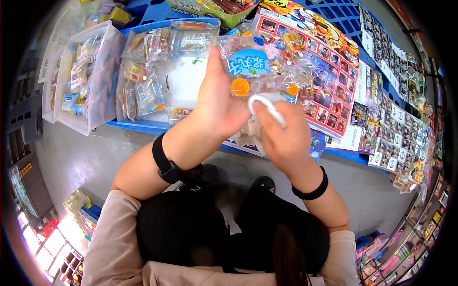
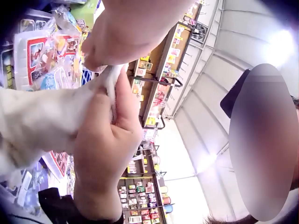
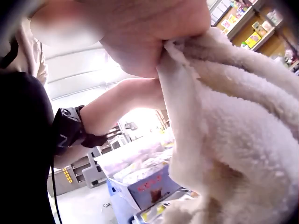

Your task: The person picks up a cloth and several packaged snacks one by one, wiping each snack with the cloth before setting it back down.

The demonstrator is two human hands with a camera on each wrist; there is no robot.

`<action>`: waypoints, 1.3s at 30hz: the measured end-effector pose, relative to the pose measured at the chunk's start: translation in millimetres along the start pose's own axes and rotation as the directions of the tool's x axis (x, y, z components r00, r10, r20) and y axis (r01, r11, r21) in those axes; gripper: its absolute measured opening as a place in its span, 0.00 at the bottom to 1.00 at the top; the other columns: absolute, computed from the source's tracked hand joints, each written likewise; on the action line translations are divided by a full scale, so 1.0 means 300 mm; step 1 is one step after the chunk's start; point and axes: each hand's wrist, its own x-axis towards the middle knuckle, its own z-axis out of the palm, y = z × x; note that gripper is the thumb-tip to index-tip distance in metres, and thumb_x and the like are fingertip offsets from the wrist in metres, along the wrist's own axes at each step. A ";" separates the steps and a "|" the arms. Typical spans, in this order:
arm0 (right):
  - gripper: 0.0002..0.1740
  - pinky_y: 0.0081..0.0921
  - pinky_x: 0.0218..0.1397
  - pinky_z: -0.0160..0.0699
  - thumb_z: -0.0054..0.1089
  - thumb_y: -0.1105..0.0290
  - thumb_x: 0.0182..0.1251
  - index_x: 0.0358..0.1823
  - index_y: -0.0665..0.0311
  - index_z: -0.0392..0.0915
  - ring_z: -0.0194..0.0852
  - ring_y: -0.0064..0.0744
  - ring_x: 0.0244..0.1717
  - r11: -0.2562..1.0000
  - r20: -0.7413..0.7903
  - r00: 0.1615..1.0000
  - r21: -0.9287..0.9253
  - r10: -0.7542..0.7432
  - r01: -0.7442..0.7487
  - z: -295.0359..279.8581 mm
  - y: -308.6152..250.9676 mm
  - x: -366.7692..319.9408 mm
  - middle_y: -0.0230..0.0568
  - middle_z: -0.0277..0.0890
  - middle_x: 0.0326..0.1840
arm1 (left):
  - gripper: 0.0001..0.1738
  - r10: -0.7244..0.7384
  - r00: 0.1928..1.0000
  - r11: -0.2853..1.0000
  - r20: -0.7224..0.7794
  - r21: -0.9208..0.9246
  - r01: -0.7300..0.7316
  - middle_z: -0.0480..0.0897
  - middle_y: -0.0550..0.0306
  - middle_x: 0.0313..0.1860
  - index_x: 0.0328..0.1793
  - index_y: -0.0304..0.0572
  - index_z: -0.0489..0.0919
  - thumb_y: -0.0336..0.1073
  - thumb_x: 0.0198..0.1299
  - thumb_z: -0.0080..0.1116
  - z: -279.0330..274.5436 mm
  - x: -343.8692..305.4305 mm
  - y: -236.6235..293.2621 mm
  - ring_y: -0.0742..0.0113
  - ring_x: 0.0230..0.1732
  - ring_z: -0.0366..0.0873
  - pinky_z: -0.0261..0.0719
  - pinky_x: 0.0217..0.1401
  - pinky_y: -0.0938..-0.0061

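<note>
In the head view the left hand (image 1: 222, 102) is raised above the packets, one digit pointing straight up; the cloth and right hand partly hide its other fingers. The right hand (image 1: 286, 136) pinches a folded white cloth (image 1: 268, 110) against the left hand's side. The left wrist view shows the right hand (image 2: 105, 144) gripping the cloth (image 2: 42, 121) beside the left hand (image 2: 135, 30). Thick, fluffy and creased, the cloth (image 3: 243, 126) hangs below the right hand (image 3: 154, 32) in the right wrist view. A clear packet with a blue label (image 1: 248, 62) lies beyond the hands.
Clear bins (image 1: 102, 81) of small packets stand at the left. Bagged items fill a blue-edged tray (image 1: 138, 125) beside them. A red-bordered picture sheet (image 1: 329, 90) and several printed sheets lie to the right. A green box (image 1: 229, 20) is at the back.
</note>
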 end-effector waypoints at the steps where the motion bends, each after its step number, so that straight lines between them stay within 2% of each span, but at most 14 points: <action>1: 0.20 0.29 0.31 0.71 0.59 0.78 0.45 0.45 0.61 0.79 0.71 0.40 0.33 0.998 -0.027 0.997 -0.020 0.067 -0.068 0.001 -0.001 -0.008 0.40 0.69 0.36 | 0.38 0.097 0.994 0.995 0.051 -0.001 -0.097 0.72 0.53 0.57 0.64 0.46 0.63 0.66 0.63 0.21 -0.004 -0.002 -0.001 0.54 0.57 0.70 0.68 0.60 0.58; 6: 0.20 0.32 0.33 0.72 0.60 0.78 0.43 0.44 0.63 0.79 0.71 0.41 0.32 0.991 -0.021 0.997 0.115 0.073 -0.070 0.013 -0.060 0.011 0.43 0.69 0.37 | 0.31 0.025 1.000 1.000 -0.013 -0.004 -0.025 0.71 0.52 0.58 0.65 0.54 0.63 0.62 0.65 0.28 0.014 -0.010 -0.003 0.52 0.58 0.69 0.64 0.62 0.54; 9: 0.21 0.32 0.33 0.72 0.61 0.79 0.42 0.44 0.62 0.79 0.70 0.40 0.32 0.999 -0.024 0.999 -0.021 0.036 -0.037 0.003 0.028 -0.018 0.42 0.68 0.36 | 0.32 0.016 1.000 0.997 -0.025 -0.073 -0.018 0.70 0.51 0.59 0.65 0.51 0.62 0.63 0.65 0.28 0.009 -0.001 0.017 0.51 0.59 0.67 0.63 0.62 0.54; 11: 0.21 0.31 0.32 0.72 0.61 0.79 0.42 0.43 0.61 0.80 0.70 0.39 0.31 0.986 -0.054 0.987 -0.073 0.148 -0.152 -0.002 0.062 -0.044 0.42 0.68 0.35 | 0.35 0.057 0.997 0.996 0.046 -0.066 -0.054 0.71 0.51 0.58 0.64 0.45 0.62 0.63 0.66 0.20 0.021 -0.004 0.015 0.53 0.59 0.68 0.65 0.62 0.56; 15: 0.21 0.29 0.34 0.72 0.61 0.80 0.43 0.43 0.61 0.80 0.71 0.41 0.34 0.993 0.015 0.996 0.079 0.091 -0.092 -0.013 -0.039 -0.013 0.42 0.68 0.36 | 0.34 -0.019 1.000 1.000 0.020 -0.004 0.019 0.71 0.52 0.59 0.65 0.47 0.61 0.62 0.66 0.21 0.031 -0.015 0.009 0.54 0.62 0.66 0.63 0.65 0.55; 18: 0.22 0.29 0.36 0.72 0.58 0.82 0.44 0.45 0.62 0.80 0.71 0.41 0.35 0.992 -0.054 0.991 -0.021 0.121 -0.123 -0.037 0.054 -0.043 0.42 0.69 0.36 | 0.33 0.011 0.999 1.000 0.037 0.008 -0.011 0.71 0.55 0.59 0.65 0.49 0.61 0.62 0.66 0.22 0.015 -0.013 0.003 0.56 0.61 0.67 0.63 0.64 0.56; 20: 0.23 0.30 0.38 0.72 0.56 0.83 0.44 0.46 0.62 0.79 0.70 0.41 0.35 0.971 -0.094 0.973 -0.092 0.213 -0.221 -0.071 0.087 -0.077 0.44 0.69 0.37 | 0.32 -0.030 0.999 0.999 0.042 0.022 0.029 0.70 0.54 0.60 0.66 0.51 0.62 0.62 0.66 0.25 0.020 -0.028 0.023 0.55 0.61 0.67 0.63 0.64 0.56; 23: 0.25 0.32 0.41 0.72 0.54 0.83 0.44 0.49 0.63 0.77 0.69 0.43 0.37 0.895 -0.152 0.883 0.129 0.443 -0.427 -0.118 0.101 -0.067 0.47 0.67 0.40 | 0.32 -0.018 0.996 0.991 0.093 0.134 0.005 0.70 0.55 0.61 0.68 0.52 0.60 0.62 0.66 0.27 0.017 -0.030 0.006 0.56 0.62 0.66 0.63 0.64 0.55; 27: 0.27 0.35 0.43 0.70 0.56 0.81 0.44 0.51 0.61 0.75 0.67 0.45 0.40 0.989 -0.026 0.993 0.088 0.119 -0.116 -0.115 -0.030 0.043 0.48 0.65 0.41 | 0.34 0.081 0.965 0.928 0.248 0.334 -0.164 0.69 0.54 0.60 0.70 0.49 0.55 0.61 0.67 0.23 0.006 -0.007 -0.052 0.61 0.60 0.67 0.66 0.61 0.63; 32: 0.27 0.31 0.48 0.66 0.51 0.85 0.48 0.55 0.65 0.72 0.65 0.43 0.44 0.974 -0.139 0.966 -0.039 0.216 -0.223 -0.060 0.034 0.037 0.48 0.64 0.46 | 0.33 0.194 0.862 0.734 0.468 0.513 -0.444 0.65 0.48 0.62 0.70 0.38 0.52 0.56 0.69 0.21 -0.022 -0.019 -0.090 0.63 0.62 0.64 0.60 0.65 0.69; 34: 0.27 0.30 0.47 0.66 0.51 0.85 0.48 0.54 0.65 0.73 0.64 0.42 0.43 0.953 -0.157 0.940 0.058 0.303 -0.298 -0.073 0.051 0.042 0.47 0.64 0.45 | 0.33 0.221 0.863 0.737 0.454 0.501 -0.453 0.69 0.49 0.58 0.69 0.35 0.53 0.54 0.69 0.22 -0.004 -0.036 -0.090 0.64 0.61 0.65 0.60 0.65 0.70; 36: 0.27 0.29 0.46 0.67 0.51 0.85 0.47 0.54 0.65 0.73 0.65 0.41 0.42 0.966 -0.143 0.956 0.063 0.257 -0.251 -0.082 0.001 0.053 0.46 0.64 0.43 | 0.32 0.168 0.890 0.678 0.423 0.605 -0.416 0.70 0.50 0.56 0.69 0.35 0.55 0.53 0.70 0.23 -0.016 -0.037 -0.067 0.66 0.60 0.65 0.61 0.64 0.72; 38: 0.26 0.28 0.45 0.67 0.50 0.85 0.48 0.53 0.64 0.74 0.66 0.40 0.42 0.995 -0.064 0.996 0.087 0.058 -0.052 -0.079 -0.034 0.065 0.47 0.65 0.43 | 0.32 0.107 0.917 0.742 0.384 0.583 -0.331 0.70 0.51 0.57 0.68 0.35 0.57 0.53 0.70 0.24 -0.026 -0.040 -0.044 0.67 0.60 0.64 0.61 0.63 0.74; 39: 0.26 0.28 0.45 0.68 0.48 0.86 0.48 0.52 0.64 0.74 0.67 0.40 0.42 0.995 -0.070 0.995 0.076 0.072 -0.067 -0.079 -0.029 0.060 0.47 0.66 0.43 | 0.31 0.071 0.920 0.636 0.386 0.693 -0.340 0.70 0.51 0.56 0.68 0.35 0.56 0.53 0.70 0.24 -0.040 -0.046 -0.029 0.68 0.60 0.64 0.62 0.62 0.74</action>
